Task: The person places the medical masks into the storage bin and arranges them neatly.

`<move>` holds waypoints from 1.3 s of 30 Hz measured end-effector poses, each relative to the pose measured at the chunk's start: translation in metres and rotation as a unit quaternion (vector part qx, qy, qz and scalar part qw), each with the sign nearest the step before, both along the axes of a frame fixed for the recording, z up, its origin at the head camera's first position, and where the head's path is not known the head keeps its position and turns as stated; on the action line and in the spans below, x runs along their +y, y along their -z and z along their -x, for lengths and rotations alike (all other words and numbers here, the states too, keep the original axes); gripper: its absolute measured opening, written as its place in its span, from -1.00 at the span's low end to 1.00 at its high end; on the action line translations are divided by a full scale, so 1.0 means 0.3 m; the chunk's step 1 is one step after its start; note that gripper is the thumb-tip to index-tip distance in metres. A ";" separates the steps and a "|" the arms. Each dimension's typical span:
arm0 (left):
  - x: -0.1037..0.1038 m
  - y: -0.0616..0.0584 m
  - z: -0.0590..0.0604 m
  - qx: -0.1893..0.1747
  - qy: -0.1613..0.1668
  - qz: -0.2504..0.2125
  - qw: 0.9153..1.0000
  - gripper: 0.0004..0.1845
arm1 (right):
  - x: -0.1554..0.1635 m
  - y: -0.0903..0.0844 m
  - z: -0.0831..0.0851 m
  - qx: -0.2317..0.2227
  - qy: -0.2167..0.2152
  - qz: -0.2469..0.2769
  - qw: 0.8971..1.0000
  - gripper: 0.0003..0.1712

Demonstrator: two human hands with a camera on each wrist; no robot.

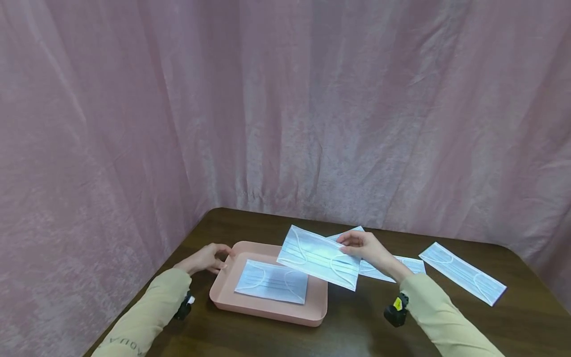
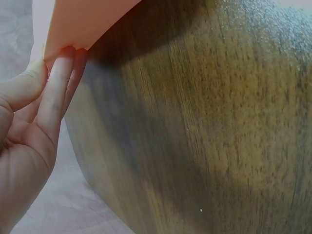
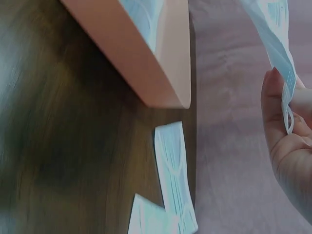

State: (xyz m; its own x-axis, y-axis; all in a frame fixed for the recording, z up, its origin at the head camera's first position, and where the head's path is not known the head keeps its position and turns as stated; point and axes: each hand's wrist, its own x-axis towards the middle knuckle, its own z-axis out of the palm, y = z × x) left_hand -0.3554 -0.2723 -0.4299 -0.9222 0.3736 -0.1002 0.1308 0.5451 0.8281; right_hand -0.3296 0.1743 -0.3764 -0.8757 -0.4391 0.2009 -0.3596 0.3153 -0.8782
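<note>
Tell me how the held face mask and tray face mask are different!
The held face mask is pinched by the right hand; the tray face mask lies in the pink tray. In the head view, the held one looks bigger, the tray one smaller. Both have ear loops.

Pink curtain (image 1: pixel 276 109) w/ vert folds hangs behind & to L of dk brown wood-grain tbl (image 1: pixel 352 320).

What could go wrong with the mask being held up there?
The right hand pinches the raised mask near one end, so it might slip or swing. It could also land crooked over the mask lying in the tray. The left hand holds the tray at its edge, so a careless tug might shift it.
</note>
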 end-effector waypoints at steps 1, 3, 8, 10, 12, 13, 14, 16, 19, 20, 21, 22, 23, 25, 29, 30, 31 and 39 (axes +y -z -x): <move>0.001 -0.001 -0.001 -0.001 -0.003 0.002 1.000 -0.66 | -0.017 0.004 0.005 0.002 -0.005 0.003 1.000 -0.70; 0.003 -0.002 -0.003 -0.002 -0.008 0.007 1.000 -0.65 | -0.054 0.011 0.014 0.008 -0.011 0.006 1.000 -0.72; 0.007 -0.004 -0.002 -0.001 -0.019 0.009 1.000 -0.65 | -0.138 0.026 0.024 0.020 -0.027 0.013 0.999 -0.76; 0.006 -0.003 -0.001 -0.002 -0.022 0.007 1.000 -0.65 | -0.166 0.030 0.024 0.024 -0.037 0.014 0.999 -0.76; 0.004 -0.001 0.001 -0.002 -0.018 0.006 1.000 -0.65 | -0.191 0.033 0.024 0.025 -0.039 0.012 0.999 -0.77; 0.002 0.000 0.003 0.000 -0.015 0.005 1.000 -0.66 | -0.203 0.035 0.024 0.024 -0.037 0.009 0.999 -0.78; 0.000 0.001 0.004 0.001 -0.015 0.005 1.000 -0.66 | -0.213 0.037 0.025 0.023 -0.035 0.006 0.999 -0.78; -0.001 0.001 0.003 0.002 -0.011 0.001 1.000 -0.66 | -0.230 0.044 0.029 0.022 -0.030 0.003 0.999 -0.78; -0.002 0.001 0.003 0.002 -0.005 0.000 1.000 -0.65 | -0.247 0.059 0.034 0.014 -0.017 0.000 1.000 -0.79; -0.001 0.000 0.001 0.001 -0.007 0.000 1.000 -0.65 | -0.252 0.065 0.037 0.011 -0.015 -0.001 1.000 -0.79; 0.000 0.000 0.000 0.000 -0.007 0.000 1.000 -0.65 | -0.257 0.071 0.039 0.007 -0.013 -0.002 1.000 -0.79; 0.000 -0.001 -0.001 -0.001 -0.009 0.003 1.000 -0.65 | -0.261 0.077 0.040 0.001 -0.012 -0.004 1.000 -0.79; 0.001 -0.002 -0.002 -0.002 -0.011 0.006 1.000 -0.65 | -0.266 0.083 0.041 -0.005 -0.011 -0.009 1.000 -0.79; 0.001 -0.006 -0.005 -0.004 -0.017 0.007 1.000 -0.65 | -0.276 0.093 0.042 -0.009 -0.015 -0.018 1.000 -0.79; 0.002 -0.014 -0.009 -0.005 -0.011 0.003 1.000 -0.64 | -0.296 0.106 0.041 -0.009 -0.019 -0.028 0.999 -0.78; 0.003 -0.014 -0.011 -0.006 -0.009 0.000 1.000 -0.64 | -0.301 0.109 0.039 -0.010 -0.020 -0.025 0.999 -0.78; 0.003 -0.014 -0.013 -0.007 -0.007 -0.002 1.000 -0.64 | -0.307 0.112 0.038 -0.011 -0.021 -0.025 0.999 -0.78; 0.001 -0.009 -0.023 -0.013 -0.013 -0.004 1.000 -0.65 | -0.356 0.131 0.021 -0.016 -0.019 -0.040 0.999 -0.79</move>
State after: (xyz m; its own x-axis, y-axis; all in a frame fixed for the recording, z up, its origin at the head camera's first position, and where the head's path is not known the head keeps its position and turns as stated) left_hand -0.3484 -0.2720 -0.4271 -0.9283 0.3511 -0.1223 0.0949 0.5417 0.8352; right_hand -0.3358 0.0675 -0.4157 -0.8635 -0.4858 0.1355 -0.3444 0.3719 -0.8620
